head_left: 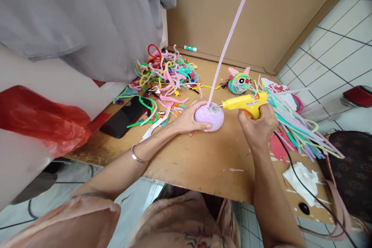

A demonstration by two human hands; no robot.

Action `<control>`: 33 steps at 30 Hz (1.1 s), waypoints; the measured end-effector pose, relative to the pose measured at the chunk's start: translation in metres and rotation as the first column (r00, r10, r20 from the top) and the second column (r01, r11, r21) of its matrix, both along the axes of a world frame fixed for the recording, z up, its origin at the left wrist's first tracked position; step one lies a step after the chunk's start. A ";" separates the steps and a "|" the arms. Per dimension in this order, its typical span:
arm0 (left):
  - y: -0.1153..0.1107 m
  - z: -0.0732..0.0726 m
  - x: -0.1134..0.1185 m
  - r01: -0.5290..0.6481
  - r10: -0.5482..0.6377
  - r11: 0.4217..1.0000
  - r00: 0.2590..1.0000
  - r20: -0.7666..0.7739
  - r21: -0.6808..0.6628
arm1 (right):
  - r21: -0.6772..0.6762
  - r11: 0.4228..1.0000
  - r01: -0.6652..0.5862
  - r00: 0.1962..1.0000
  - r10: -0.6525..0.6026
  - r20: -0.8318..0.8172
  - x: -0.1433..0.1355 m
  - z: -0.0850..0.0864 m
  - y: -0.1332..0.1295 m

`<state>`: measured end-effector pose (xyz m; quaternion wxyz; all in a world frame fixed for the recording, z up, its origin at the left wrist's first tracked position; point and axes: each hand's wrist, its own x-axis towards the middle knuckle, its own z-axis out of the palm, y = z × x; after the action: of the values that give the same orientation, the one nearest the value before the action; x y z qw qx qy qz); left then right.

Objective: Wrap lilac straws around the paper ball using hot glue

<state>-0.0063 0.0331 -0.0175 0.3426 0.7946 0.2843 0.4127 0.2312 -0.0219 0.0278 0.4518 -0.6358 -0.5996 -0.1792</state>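
My left hand (193, 118) is wrapped round a ball (210, 120) wound with lilac pipe cleaner, steadying it at the table. One long lilac pipe cleaner (229, 38) rises from the top of the ball and runs out of view above. My right hand (260, 126) grips a yellow hot glue gun (242, 103), fingers around its handle near the orange trigger. The gun's metal nozzle points left and meets the top of the ball, where a small unwound patch shows. A clear glue stick (290, 92) sticks out of the gun's back.
A tangle of coloured pipe cleaners (168, 69) lies at the back left, near a black phone (126, 116). A finished-looking animal ball (240, 81) sits behind the gun. Straight pipe cleaners (299, 124) fan out right. The gun's black cord (302, 178) crosses the table's right side, beside a bag (351, 170).
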 end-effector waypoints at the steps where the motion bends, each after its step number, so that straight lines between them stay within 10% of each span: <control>1: -0.001 0.000 0.000 -0.006 0.006 1.000 1.000 -0.001 -0.004 | -0.006 1.000 -0.004 1.000 0.004 0.008 0.000 -0.001 -0.001; 33: -0.003 0.002 -0.002 0.090 -0.089 0.996 0.995 -0.049 0.020 | -0.082 0.993 -0.081 0.991 0.089 0.104 -0.002 0.002 -0.008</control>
<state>-0.0084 0.0301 -0.0150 0.3449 0.8199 0.2519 0.3811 0.2288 -0.0295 0.0294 0.4013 -0.6162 -0.6560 -0.1703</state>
